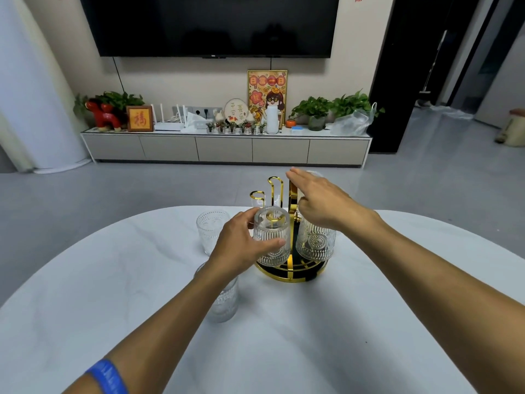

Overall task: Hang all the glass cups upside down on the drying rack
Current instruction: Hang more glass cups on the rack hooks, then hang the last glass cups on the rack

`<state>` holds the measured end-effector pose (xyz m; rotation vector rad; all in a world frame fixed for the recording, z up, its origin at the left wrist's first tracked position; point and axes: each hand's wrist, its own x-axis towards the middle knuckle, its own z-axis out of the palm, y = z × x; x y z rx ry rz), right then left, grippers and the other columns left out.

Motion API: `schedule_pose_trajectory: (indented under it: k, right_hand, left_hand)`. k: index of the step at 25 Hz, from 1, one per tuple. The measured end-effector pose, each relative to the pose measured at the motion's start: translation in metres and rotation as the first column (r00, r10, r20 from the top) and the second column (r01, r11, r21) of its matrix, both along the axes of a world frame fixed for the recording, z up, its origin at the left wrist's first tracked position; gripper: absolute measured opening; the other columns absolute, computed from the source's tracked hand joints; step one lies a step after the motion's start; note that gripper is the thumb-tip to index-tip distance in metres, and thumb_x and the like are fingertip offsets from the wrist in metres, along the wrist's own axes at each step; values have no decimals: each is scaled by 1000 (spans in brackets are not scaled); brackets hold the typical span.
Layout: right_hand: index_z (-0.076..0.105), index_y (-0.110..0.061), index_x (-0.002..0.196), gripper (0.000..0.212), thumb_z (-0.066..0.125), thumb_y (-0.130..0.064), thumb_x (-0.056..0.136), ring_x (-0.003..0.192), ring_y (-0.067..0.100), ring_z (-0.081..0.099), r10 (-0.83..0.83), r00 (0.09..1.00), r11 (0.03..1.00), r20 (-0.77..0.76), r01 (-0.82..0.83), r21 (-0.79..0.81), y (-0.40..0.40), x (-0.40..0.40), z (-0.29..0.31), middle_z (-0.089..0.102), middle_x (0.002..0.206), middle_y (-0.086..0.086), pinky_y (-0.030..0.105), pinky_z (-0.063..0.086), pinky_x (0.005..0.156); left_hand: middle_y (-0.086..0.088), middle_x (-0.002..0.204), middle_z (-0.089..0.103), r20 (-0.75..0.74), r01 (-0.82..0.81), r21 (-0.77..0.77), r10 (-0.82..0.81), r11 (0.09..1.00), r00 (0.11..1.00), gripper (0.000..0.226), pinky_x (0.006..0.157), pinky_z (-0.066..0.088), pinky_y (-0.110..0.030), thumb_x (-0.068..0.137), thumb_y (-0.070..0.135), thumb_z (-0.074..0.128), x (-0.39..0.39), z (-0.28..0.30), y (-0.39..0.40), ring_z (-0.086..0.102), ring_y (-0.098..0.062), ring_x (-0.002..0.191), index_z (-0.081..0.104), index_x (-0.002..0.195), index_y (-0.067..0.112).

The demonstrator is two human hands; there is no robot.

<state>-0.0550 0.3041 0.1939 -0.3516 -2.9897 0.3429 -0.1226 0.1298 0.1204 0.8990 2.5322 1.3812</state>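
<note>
Head view. White table (312,351), far edge curving just behind rack (292,268); near and right stretches of the top bare, wide room there. Gold-and-black rack at table's far middle, round base, upright hooks: two bare hooks (275,186) rising at back left.

Left hand (241,245) wrapped round front cup (272,237), thumb across its lower side, fingers behind near the top; cup inverted over a hook, gold tip visible through the upturned bottom, rim low over the base. Right hand (315,200) flat, fingers spread and apart, gripping nothing, palm over right cup (316,240), which hangs inverted just beside the front one. Something clear behind right fingertips, perhaps another cup: cannot tell.

Cups counted: four sure. Two on rack, two upright on table left of rack: far cup (211,228) near the table's far edge, near cup (225,302) partly hidden under left forearm. Blue band (108,378) on left forearm.
</note>
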Motion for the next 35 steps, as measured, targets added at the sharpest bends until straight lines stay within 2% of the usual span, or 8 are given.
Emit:
schedule_pose_trajectory:
  k: [7, 13, 18, 20, 23, 27, 32, 35]
  right_hand:
    - [60, -15, 125, 39, 53, -14, 87, 113, 23, 59, 3, 815, 980, -579, -117, -159, -87, 74, -46, 64, 128, 2, 38, 51, 90]
    - [17, -24, 152, 84, 51, -58, 84, 124, 36, 53, 48, 999, 999, 26, -48, 17, -172, 41, -88, 23, 161, 7, 42, 47, 91]
    - [34, -16, 141, 85, 66, -55, 72, 114, 37, 58, -146, 985, 975, 93, 159, -153, -184, 3, -93, 47, 134, 12, 38, 47, 83]
    - [46, -20, 129, 79, 74, -50, 62, 110, 29, 58, -184, 981, 887, 51, 189, -422, -180, 9, -88, 52, 123, 5, 33, 47, 81]
    - [52, -27, 112, 65, 82, -37, 55, 103, 18, 60, -255, 962, 507, -99, 46, -861, -167, 31, -71, 57, 114, -3, 39, 56, 81]
    - [58, -26, 108, 58, 84, -30, 57, 102, 26, 67, -264, 939, 280, -222, -146, -949, -145, 58, -36, 61, 115, 4, 43, 59, 74]
    - [62, -21, 121, 42, 57, -49, 90, 98, 21, 65, -176, 953, 483, -245, -134, -866, -99, 49, 21, 66, 116, 1, 34, 53, 74]
    - [60, -17, 126, 41, 45, -41, 97, 106, 26, 62, -344, 877, 886, -335, 185, -426, -48, 18, 38, 68, 121, 5, 42, 51, 85]
  left_hand:
    - [-1, 106, 71, 326, -429, 308, 329, 849, 886, 11, 87, 49, -36, 92, 23, 59, 31, -11, -95, 64, -21, 100, 69, 97, 23]
    - [-9, 112, 68, 763, -621, 178, 292, 763, 577, 30, 75, 49, -36, 94, 34, 50, 41, -41, -115, 65, -25, 92, 66, 106, 11]
    - [-14, 118, 64, 799, -689, 130, 336, 713, 499, 29, 82, 50, -41, 91, 29, 57, 37, -44, -124, 61, -31, 100, 63, 112, 10]
    - [-11, 115, 66, 723, -642, 94, 392, 761, 569, 30, 74, 48, -37, 90, 31, 56, 44, -39, -118, 61, -28, 94, 63, 112, 11]
    - [-6, 95, 73, 806, -563, 287, 122, 775, 579, 30, 76, 51, -37, 90, 43, 56, 58, -17, -113, 65, -23, 81, 68, 102, 18]
    - [-7, 86, 74, 776, -479, 566, -237, 671, 584, 26, 81, 53, -37, 88, 34, 61, 65, 22, -119, 69, -24, 81, 72, 101, 15]
    - [-1, 83, 75, 638, -400, 615, -131, 679, 759, 15, 83, 54, -36, 83, 28, 70, 42, 71, -107, 69, -21, 81, 78, 82, 15]
    - [-1, 91, 76, 440, -302, 549, 38, 779, 897, 42, 81, 55, -36, 67, 35, 83, 5, 104, -81, 68, -20, 86, 73, 100, 12]
